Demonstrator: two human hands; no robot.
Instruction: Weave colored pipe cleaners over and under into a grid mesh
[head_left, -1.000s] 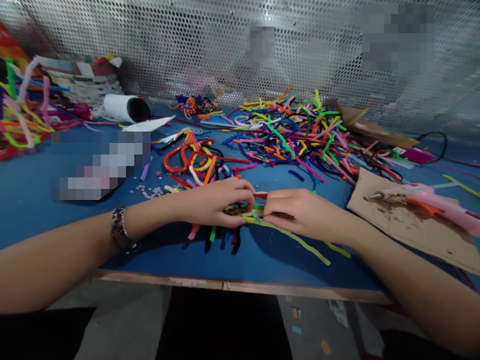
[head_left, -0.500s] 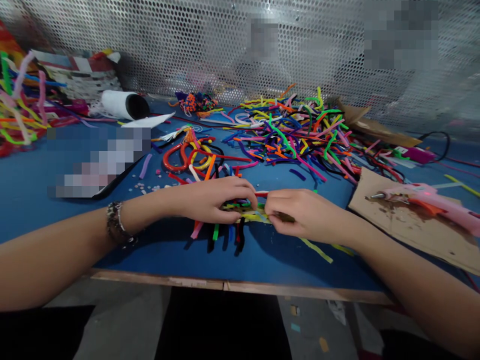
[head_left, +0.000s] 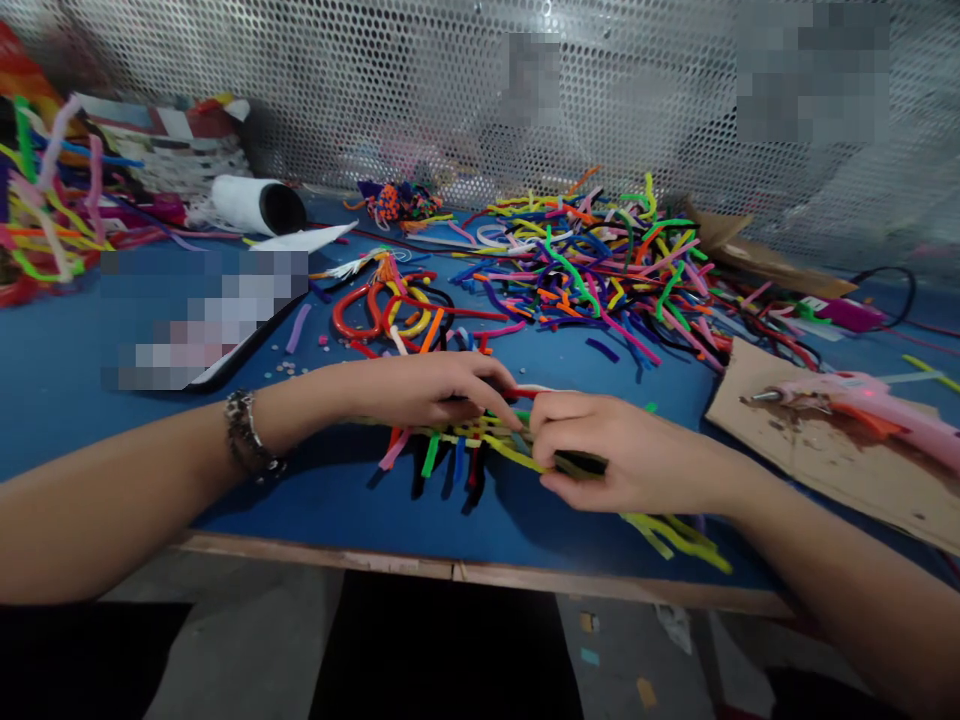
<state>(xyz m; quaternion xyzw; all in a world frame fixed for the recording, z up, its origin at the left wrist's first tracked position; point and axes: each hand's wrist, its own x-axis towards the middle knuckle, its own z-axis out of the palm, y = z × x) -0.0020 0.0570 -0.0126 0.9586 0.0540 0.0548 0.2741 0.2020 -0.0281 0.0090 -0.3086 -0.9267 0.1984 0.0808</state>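
A woven piece of coloured pipe cleaners [head_left: 469, 432] lies near the front of the blue table, with green, pink, blue and black ends sticking out toward me. My left hand [head_left: 431, 390] rests flat over it, fingers stretched out and the index fingertip touching the weave; its thumb is hidden. To the right, the fingers of my right hand [head_left: 607, 445] are curled closed around a yellow pipe cleaner [head_left: 514, 455] that runs from the weave. Loose yellow ends [head_left: 694, 543] come out below that hand. Part of the weave is covered by both hands.
Red-handled scissors [head_left: 356, 312] lie behind my left hand. A large heap of pipe cleaners [head_left: 592, 270] spreads toward the perforated metal wall [head_left: 420, 90]. At right, a pink glue gun [head_left: 847, 395] rests on cardboard [head_left: 787, 440]. A white roll [head_left: 244, 205] lies back left.
My right hand has moved slightly down and right, and more yellow pipe cleaner shows beside it. The fingers of my left hand have straightened over the weave. The view has shifted slightly.
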